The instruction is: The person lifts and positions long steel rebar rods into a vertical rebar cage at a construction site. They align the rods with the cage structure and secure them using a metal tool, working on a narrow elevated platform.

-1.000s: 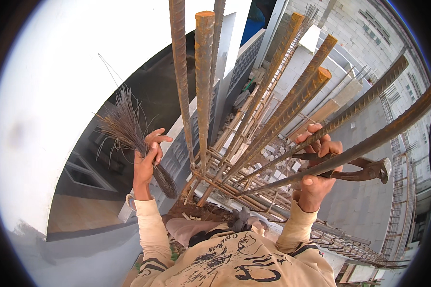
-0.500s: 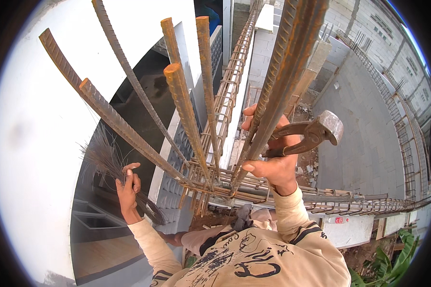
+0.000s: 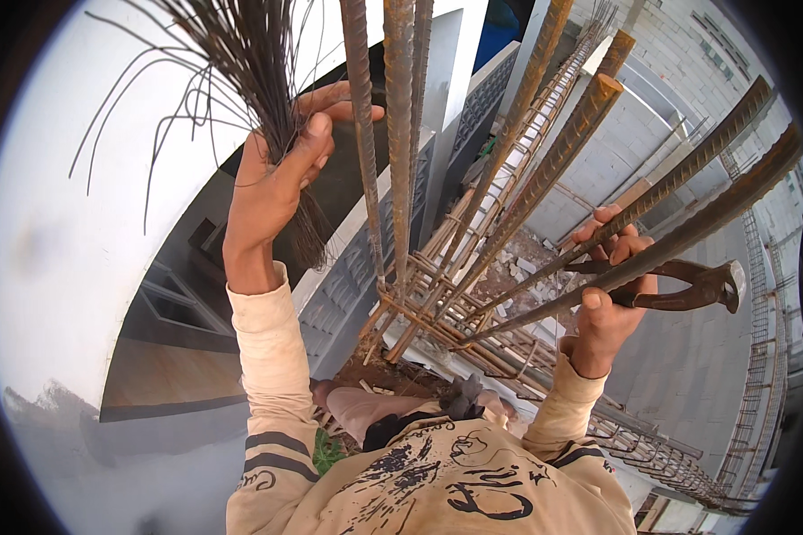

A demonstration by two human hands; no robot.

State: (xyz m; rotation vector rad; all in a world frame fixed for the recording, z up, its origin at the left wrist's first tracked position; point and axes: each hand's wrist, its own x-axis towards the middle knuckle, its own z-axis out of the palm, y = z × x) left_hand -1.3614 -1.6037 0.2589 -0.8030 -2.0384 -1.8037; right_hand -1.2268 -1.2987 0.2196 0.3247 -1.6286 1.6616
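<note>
My left hand (image 3: 272,192) is raised and closed around a bundle of thin dark tie wire (image 3: 254,62), whose loose ends fan out above and hang below the grip. Its index finger reaches toward the nearest upright rebar (image 3: 359,107). My right hand (image 3: 611,299) is closed on a pair of end-cutting pincers (image 3: 687,283), with the jaws pointing right. The same hand's fingers also wrap round two slanting ribbed bars (image 3: 678,232). Several rusty bars rise from a tied rebar cage (image 3: 419,308) between my arms.
A long horizontal rebar cage (image 3: 544,111) runs away from me. Another cage (image 3: 642,437) extends to the lower right. On the left stands a white wall (image 3: 53,223), beside a dark opening. Rubble (image 3: 517,267) and a grey block wall (image 3: 687,357) lie to the right.
My left hand has risen with the wire bundle, nearer to the bars. My right hand has moved right with the pincers and bars, and my view has turned.
</note>
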